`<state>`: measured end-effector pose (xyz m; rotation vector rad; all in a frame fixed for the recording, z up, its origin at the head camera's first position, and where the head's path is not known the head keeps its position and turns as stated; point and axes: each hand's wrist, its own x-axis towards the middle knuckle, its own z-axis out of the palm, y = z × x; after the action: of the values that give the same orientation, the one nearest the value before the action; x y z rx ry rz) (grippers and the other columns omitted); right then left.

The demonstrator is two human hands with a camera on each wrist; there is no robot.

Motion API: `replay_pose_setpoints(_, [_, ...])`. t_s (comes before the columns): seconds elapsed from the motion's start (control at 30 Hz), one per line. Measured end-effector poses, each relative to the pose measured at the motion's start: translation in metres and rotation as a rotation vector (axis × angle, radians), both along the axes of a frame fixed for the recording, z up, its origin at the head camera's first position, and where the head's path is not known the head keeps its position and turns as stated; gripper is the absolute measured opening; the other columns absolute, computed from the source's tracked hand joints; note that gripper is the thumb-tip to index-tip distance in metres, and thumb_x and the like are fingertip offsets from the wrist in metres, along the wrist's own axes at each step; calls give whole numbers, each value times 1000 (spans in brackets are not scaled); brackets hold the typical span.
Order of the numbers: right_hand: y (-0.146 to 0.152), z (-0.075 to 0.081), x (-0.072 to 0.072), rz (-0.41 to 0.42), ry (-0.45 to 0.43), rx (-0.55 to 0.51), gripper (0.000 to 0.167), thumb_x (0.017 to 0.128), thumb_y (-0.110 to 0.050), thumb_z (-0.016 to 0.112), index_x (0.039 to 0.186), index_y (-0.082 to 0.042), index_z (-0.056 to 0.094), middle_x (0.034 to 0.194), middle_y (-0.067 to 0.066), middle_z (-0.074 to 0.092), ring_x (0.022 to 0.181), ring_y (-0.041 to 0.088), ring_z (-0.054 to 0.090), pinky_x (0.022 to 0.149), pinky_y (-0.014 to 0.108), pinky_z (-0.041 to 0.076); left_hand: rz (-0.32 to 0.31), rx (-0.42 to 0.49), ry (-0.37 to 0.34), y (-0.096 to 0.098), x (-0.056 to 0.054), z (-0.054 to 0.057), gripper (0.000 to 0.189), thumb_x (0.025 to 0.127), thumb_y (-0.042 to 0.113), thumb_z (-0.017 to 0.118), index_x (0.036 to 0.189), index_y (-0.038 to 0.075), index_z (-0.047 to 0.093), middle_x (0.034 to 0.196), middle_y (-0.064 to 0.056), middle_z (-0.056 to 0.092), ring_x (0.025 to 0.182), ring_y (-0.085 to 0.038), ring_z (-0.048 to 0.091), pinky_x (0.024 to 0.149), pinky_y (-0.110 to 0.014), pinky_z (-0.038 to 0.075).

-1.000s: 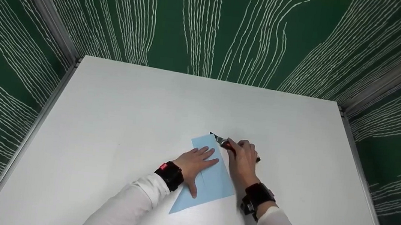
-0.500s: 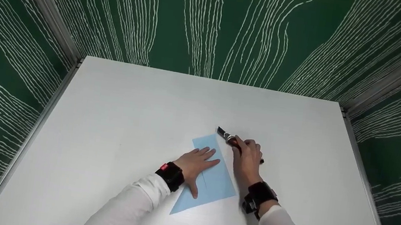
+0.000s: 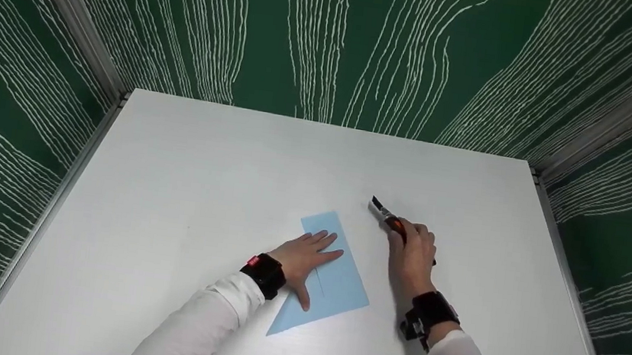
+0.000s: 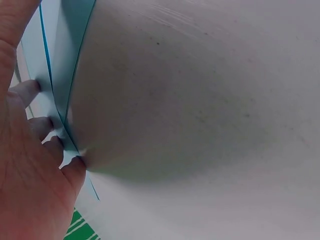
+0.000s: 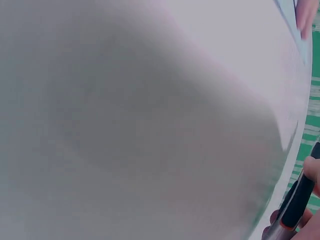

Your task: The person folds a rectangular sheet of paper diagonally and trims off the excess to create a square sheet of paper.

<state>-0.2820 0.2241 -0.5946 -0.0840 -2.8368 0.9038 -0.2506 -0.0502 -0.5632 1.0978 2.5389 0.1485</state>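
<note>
A sheet of light blue paper (image 3: 343, 282) lies on the white table, pointed at its near left corner. My left hand (image 3: 302, 260) rests on it with fingers and thumb spread, covering part of its left side. A thin straight line (image 3: 319, 283) runs down the paper beside the thumb. To the right of the sheet, my right hand (image 3: 417, 257) grips a utility knife (image 3: 395, 225) by its black and red handle. The dark blade (image 3: 377, 202) points up and left, apart from the paper. In the left wrist view, edges of the blue paper (image 4: 75, 45) overlap beside the fingers.
The white table (image 3: 222, 161) spreads out around both hands. Green walls with wavy white lines (image 3: 267, 35) stand behind and at both sides. Grey metal posts (image 3: 73, 7) rise at the back corners. Each wrist wears a black camera band (image 3: 264, 276).
My right hand has moved to the right with the utility knife, taking the blade from the paper's top right corner out over the table. The left hand stays on the paper.
</note>
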Motion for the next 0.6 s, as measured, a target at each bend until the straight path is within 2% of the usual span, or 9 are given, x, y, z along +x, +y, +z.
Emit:
replay_pose_setpoints(0.17, [26, 0, -1, -35, 1, 14, 38, 102, -18, 57, 137, -3, 59, 122, 26, 61, 114, 43, 56, 93, 55, 48, -13, 0, -1, -1, -3, -5, 133, 57, 66, 88, 161, 21, 20, 170, -11, 9, 158, -28, 11, 127, -42, 20])
replay_pose_setpoints(0.33, [47, 0, 1, -62, 1, 35, 37, 103, -19, 55, 137, -4, 59, 121, 27, 63, 114, 45, 59, 93, 57, 49, -12, -3, 10, -1, -4, -7, 133, 56, 67, 88, 161, 22, 20, 170, -10, 10, 158, -27, 11, 127, -42, 21])
replay_pose_setpoints(0.6, [64, -5, 3, -94, 129, 165, 25, 100, -14, 60, 121, -2, 68, 108, 26, 70, 96, 45, 62, 77, 56, 52, -8, 12, 10, -2, -2, -6, 133, 56, 66, 89, 161, 21, 21, 169, -11, 11, 158, -28, 12, 127, -42, 21])
